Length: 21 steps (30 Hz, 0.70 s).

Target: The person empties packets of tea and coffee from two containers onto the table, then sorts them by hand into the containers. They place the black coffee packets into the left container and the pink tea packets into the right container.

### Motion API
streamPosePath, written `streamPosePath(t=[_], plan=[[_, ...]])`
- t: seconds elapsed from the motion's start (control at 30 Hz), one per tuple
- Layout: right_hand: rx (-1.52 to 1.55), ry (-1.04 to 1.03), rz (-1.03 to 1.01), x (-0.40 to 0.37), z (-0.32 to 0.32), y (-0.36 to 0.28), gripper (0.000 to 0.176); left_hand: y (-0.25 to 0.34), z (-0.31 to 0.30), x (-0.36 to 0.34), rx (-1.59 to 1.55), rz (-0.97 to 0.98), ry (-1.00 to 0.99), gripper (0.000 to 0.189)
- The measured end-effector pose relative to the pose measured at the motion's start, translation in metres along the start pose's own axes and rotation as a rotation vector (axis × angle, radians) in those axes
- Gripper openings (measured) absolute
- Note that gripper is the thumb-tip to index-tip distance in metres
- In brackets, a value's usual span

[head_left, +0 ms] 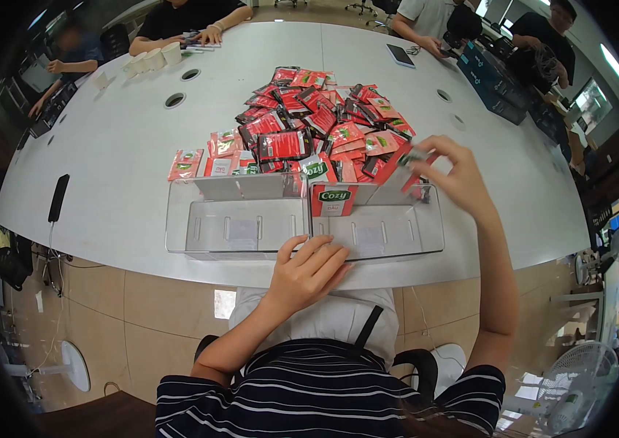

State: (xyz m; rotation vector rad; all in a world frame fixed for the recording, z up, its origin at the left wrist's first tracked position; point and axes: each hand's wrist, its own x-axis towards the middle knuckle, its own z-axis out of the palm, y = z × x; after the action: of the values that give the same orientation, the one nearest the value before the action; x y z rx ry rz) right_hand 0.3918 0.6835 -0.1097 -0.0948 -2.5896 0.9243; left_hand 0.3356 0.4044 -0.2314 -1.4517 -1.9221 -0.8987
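Note:
My right hand (458,175) pinches a red tea sachet (400,166) above the back of the right clear plastic bin (432,232); the sachet is slightly blurred. Inside that bin, one red and white "Cozy" tea sachet (335,199) stands upright at the left end. My left hand (311,269) lies with fingers stretched over the front rims, where the two bins meet. The left clear bin (178,232) holds no sachets. Behind both bins rises a heap of red, black and pink tea sachets (317,120), some leaning near the back walls.
The bins stand near the front edge of a white table (105,197). A black phone-like device (59,197) with a cable lies left. Paper cups (155,58), a phone (401,56) and dark boxes (496,80) are farther back. Several other people are around the table.

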Motion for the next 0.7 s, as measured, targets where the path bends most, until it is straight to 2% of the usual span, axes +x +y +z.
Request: streamPosePath(t=[0.1, 0.23, 0.33, 0.43, 0.7], plan=[[-0.316, -0.036, -0.271, -0.013, 0.026, -0.013, 0.019, -0.001, 0.0, 0.001, -0.008, 0.001, -0.005, 0.027], [-0.377, -0.067, -0.316, -0.015, 0.045, -0.005, 0.028, -0.001, 0.001, 0.0, -0.011, 0.001, -0.001, 0.027], [-0.389, -0.123, -0.216, -0.012, 0.047, -0.006, 0.036, -0.001, 0.001, 0.0, -0.016, 0.003, 0.003, 0.027], [-0.396, -0.083, -0.272, -0.009, 0.05, 0.0, 0.046, -0.002, 0.0, 0.0, -0.019, 0.004, 0.002, 0.027], [-0.414, -0.243, -0.297, 0.003, 0.048, 0.011, 0.031, -0.002, 0.0, 0.0, -0.013, 0.006, 0.001, 0.026]])
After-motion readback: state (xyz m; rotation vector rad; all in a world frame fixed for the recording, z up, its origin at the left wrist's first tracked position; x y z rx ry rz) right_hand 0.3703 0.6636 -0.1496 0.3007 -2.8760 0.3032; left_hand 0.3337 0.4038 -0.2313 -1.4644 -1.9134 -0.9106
